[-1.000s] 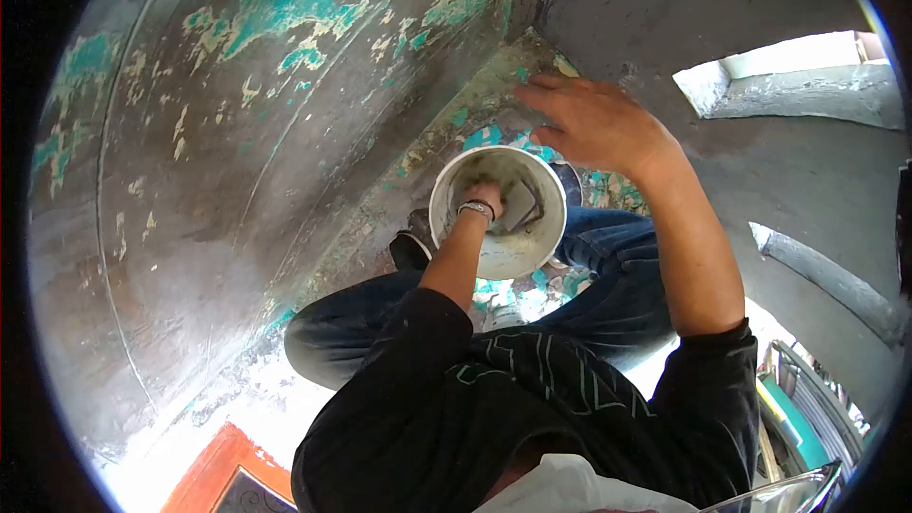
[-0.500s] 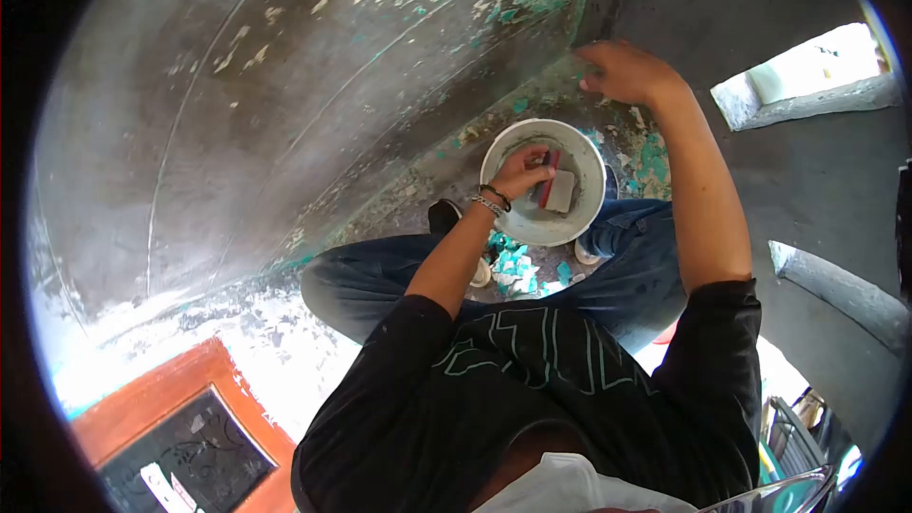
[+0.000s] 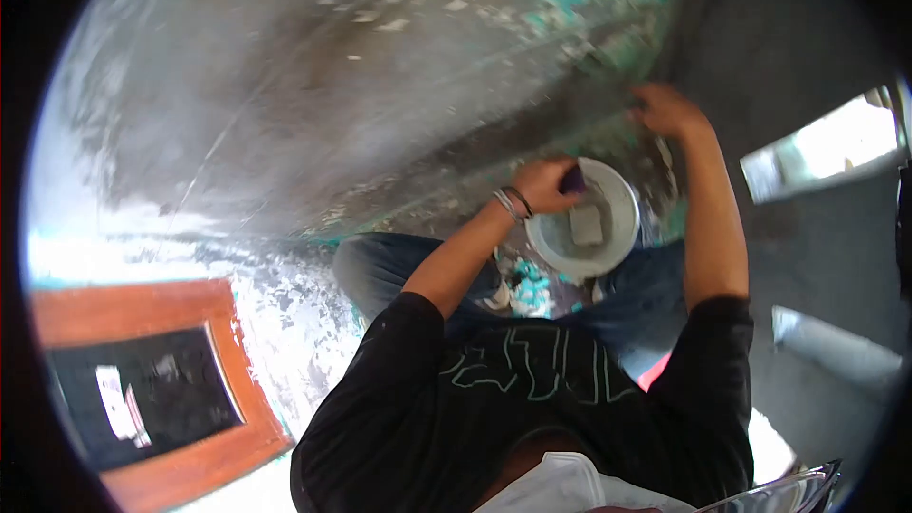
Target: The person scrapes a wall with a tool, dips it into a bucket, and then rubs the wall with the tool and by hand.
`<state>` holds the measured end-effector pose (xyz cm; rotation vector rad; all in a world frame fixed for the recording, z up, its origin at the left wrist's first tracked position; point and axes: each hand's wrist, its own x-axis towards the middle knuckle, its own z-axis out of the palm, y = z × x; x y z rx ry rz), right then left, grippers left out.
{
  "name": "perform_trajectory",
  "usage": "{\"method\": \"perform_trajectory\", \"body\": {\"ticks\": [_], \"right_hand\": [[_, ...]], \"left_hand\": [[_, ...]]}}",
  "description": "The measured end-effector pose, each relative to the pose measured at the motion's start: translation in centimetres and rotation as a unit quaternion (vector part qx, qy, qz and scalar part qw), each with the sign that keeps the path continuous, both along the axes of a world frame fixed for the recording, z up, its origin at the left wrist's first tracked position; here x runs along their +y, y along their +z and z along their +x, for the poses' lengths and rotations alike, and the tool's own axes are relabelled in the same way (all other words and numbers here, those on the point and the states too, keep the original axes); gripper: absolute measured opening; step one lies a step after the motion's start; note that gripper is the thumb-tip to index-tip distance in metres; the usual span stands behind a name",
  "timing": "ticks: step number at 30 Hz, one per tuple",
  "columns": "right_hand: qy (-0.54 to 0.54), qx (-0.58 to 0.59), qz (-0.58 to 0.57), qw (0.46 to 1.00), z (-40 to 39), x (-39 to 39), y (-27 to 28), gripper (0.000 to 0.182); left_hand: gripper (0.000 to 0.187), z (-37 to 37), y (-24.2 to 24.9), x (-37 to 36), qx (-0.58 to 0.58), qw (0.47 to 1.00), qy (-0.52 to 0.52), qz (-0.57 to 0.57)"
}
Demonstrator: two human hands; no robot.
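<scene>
My left hand point(image 3: 545, 184), with bracelets at its wrist, is closed round a small dark purple block point(image 3: 572, 180) at the left rim of a white bucket point(image 3: 622, 252). The block's exact kind is blurred. Inside the bucket lies a pale, rectangular slab point(image 3: 586, 225), apart from my fingers. My right hand point(image 3: 671, 112) is raised beyond the bucket, close to the corner where the walls meet. Its fingers are loosely bent and apart, and I see nothing in them, though motion smears the tips.
The bucket stands on the floor between my bent legs point(image 3: 399, 271). Turquoise and white paint flakes point(image 3: 532, 290) lie in front of me. A grey wall point(image 3: 285, 85) with peeling paint rises at left, a dark wall point(image 3: 807, 247) with openings at right. An orange-framed panel point(image 3: 233, 351) is lower left.
My left hand has lifted from inside the bucket to its left rim with the block; the pale slab stays inside. My right hand's fingers have bent more. The whole view has shifted.
</scene>
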<state>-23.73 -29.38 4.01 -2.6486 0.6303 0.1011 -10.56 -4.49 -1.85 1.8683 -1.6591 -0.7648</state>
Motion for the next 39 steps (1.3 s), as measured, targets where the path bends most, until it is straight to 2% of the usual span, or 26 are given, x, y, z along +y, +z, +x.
{"method": "perform_trajectory", "body": {"ticks": [1,2,3,4,6,7,9,10,12,14,17,18,19,20,22,24,26,28,30,32,34,35,36,38,39], "right_hand": [[0.017,-0.003,0.002,1.000,0.1,-1.1,-1.5,0.048],[0.025,-0.055,-0.030,0.998,-0.2,-1.0,-1.9,0.048],[0.022,0.000,0.033,0.999,0.4,-1.3,-1.1,0.050],[0.004,0.021,0.023,1.000,0.7,-0.1,0.9,0.055],[-0.002,0.021,0.025,0.999,0.9,-2.0,-2.3,0.061],[0.001,0.046,0.033,0.998,1.2,-0.6,0.1,0.062],[-0.013,0.062,0.027,0.998,1.7,-0.1,0.5,0.051],[-0.009,0.051,0.020,0.998,1.9,-0.1,0.5,0.051],[-0.007,0.064,0.016,0.998,2.2,-0.3,-0.3,0.052],[0.000,0.047,0.024,0.999,2.8,-1.6,-3.3,0.053],[0.024,0.054,0.014,0.998,4.3,-1.2,-3.5,0.057],[0.037,0.077,-0.005,0.996,4.5,-0.7,-3.2,0.061],[0.038,0.077,-0.008,0.996,4.8,-0.7,-3.6,0.061],[0.036,0.092,0.017,0.995,5.3,-0.9,-4.4,0.063],[0.035,0.111,0.042,0.992,5.7,-0.4,-4.5,0.064],[0.058,0.126,0.008,0.990,6.1,1.1,-3.5,0.065],[0.078,0.126,-0.005,0.989,6.4,1.3,-4.7,0.065],[0.094,0.125,-0.020,0.988,7.0,1.1,-5.7,0.065],[0.092,0.116,0.036,0.988,6.7,0.8,-6.7,0.066],[0.092,0.113,0.044,0.988,6.1,-0.4,-8.1,0.066],[0.094,0.108,0.052,0.988,5.8,-1.2,-9.2,0.065],[0.101,0.135,0.025,0.985,5.8,-1.6,-9.8,0.064],[0.107,0.159,-0.002,0.981,5.9,-1.9,-10.3,0.063],[0.090,0.150,-0.003,0.985,5.4,-0.9,-8.9,0.061],[0.097,0.148,-0.004,0.984,6.0,-0.9,-9.0,0.061]], "left_hand": [[0.061,0.8,1.8,-0.2,-0.073,0.996,-0.037,-0.026],[0.063,1.2,4.6,0.3,-0.136,0.983,-0.033,-0.115],[0.066,1.5,7.3,1.0,-0.213,0.956,-0.030,-0.199],[0.069,2.4,9.2,1.5,-0.280,0.930,0.003,-0.238],[0.071,5.0,15.9,2.6,-0.340,0.897,0.044,-0.279],[0.070,6.6,19.4,3.3,-0.408,0.850,0.077,-0.326],[0.070,9.7,26.4,4.9,-0.504,0.754,0.124,-0.402],[0.070,11.7,30.0,6.2,-0.537,0.712,0.141,-0.430],[0.069,15.3,36.4,8.5,-0.596,0.612,0.219,-0.472],[0.067,18.1,41.9,10.4,-0.640,0.522,0.276,-0.492],[0.065,20.5,47.3,12.4,-0.628,0.513,0.280,-0.514],[0.066,21.3,48.6,13.6,-0.654,0.509,0.309,-0.467],[0.067,22.1,49.8,14.9,-0.676,0.503,0.339,-0.418],[0.067,23.9,50.6,16.8,-0.676,0.502,0.342,-0.417],[0.064,27.7,50.5,20.0,-0.686,0.416,0.355,-0.480],[0.063,27.6,48.1,20.0,-0.687,0.417,0.365,-0.470],[0.062,25.7,45.8,18.7,-0.689,0.413,0.377,-0.461],[0.063,22.7,44.5,15.7,-0.679,0.516,0.334,-0.403],[0.068,23.7,47.1,15.7,-0.693,0.514,0.313,-0.397],[0.074,24.7,49.3,16.9,-0.707,0.514,0.296,-0.386],[0.070,25.6,51.0,20.2,-0.668,0.483,0.383,-0.417],[0.070,28.2,51.4,22.3,-0.668,0.460,0.388,-0.439],[0.071,31.3,51.0,24.5,-0.667,0.435,0.390,-0.462],[0.073,32.8,47.5,28.5,-0.616,0.440,0.489,-0.433],[0.073,32.5,47.7,29.0,-0.620,0.436,0.491,-0.429]]}}
